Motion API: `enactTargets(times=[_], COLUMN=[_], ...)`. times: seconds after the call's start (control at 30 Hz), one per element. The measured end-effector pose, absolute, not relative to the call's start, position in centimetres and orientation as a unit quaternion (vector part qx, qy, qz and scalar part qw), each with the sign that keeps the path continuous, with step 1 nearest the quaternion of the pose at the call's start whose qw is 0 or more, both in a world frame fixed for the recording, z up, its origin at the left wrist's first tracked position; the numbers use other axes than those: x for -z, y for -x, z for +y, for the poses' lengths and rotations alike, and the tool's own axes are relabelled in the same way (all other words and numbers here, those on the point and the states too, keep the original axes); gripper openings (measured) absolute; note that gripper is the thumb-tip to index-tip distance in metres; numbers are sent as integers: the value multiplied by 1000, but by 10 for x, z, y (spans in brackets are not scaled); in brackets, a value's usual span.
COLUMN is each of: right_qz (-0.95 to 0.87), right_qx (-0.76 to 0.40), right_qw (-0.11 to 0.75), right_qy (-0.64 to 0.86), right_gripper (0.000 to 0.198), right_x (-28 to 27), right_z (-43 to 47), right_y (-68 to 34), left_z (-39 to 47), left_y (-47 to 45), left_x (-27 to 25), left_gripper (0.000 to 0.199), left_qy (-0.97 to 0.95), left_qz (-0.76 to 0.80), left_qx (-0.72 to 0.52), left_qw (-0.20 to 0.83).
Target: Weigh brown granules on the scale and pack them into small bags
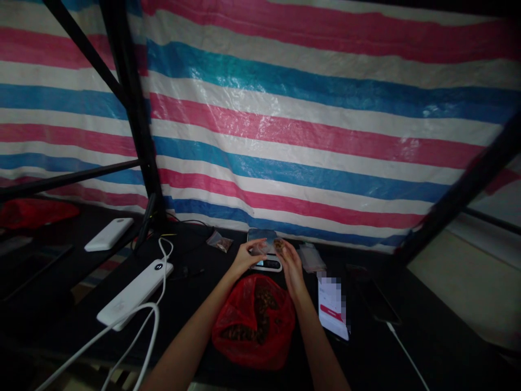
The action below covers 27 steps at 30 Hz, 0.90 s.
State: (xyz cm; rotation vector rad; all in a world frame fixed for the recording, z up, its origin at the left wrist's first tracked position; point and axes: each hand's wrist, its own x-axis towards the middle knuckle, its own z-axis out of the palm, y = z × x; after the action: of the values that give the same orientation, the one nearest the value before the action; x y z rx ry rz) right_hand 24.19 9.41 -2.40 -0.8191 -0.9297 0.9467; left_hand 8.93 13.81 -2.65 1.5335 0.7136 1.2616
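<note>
My left hand point(246, 256) is at the left side of a small white digital scale point(278, 265), its thumb and fingers spread apart. A clear, see-through patch shows near its fingertips; I cannot tell whether it is a bag or whether the hand touches it. On the scale's right, my right hand point(291, 259) has its fingers closed round small brown pieces point(279, 245), too dim to name exactly. An open red plastic bag point(279, 339) sits between my forearms, in front of the scale. Many similar dark brown pieces point(264, 312) lie inside it.
Left of the scale lies a clear packet of brown pieces point(220, 241). Clear plastic bags point(312, 257) and a lit phone point(331, 307) are on the right, beside a dark phone point(376, 298). A white power bank point(132, 293) with looping cables is at left. Black frame bars stand before striped sheeting.
</note>
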Motion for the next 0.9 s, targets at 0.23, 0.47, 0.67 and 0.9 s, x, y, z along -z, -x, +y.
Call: enactTargets(times=[0.23, 0.47, 0.67, 0.9], right_qz=[-561, -724, -805, -800], right_qx=[-304, -158, -93, -111], right_qw=[630, 502, 394, 407], right_qy=[442, 446, 434, 427], right_gripper=[28, 23, 25, 30], right_x=[-1, -26, -48, -57], right_z=[106, 101, 95, 84], right_y=[-244, -239, -236, -229], left_z=[138, 139, 143, 141], left_y=[-86, -85, -86, -85], left_x=[23, 23, 29, 26], left_gripper=[59, 57, 53, 49], left_qy=[-620, -612, -616, -635], left_qz=[281, 280, 279, 268], left_qx=[-522, -524, -529, -516], left_qw=[513, 522, 512, 508])
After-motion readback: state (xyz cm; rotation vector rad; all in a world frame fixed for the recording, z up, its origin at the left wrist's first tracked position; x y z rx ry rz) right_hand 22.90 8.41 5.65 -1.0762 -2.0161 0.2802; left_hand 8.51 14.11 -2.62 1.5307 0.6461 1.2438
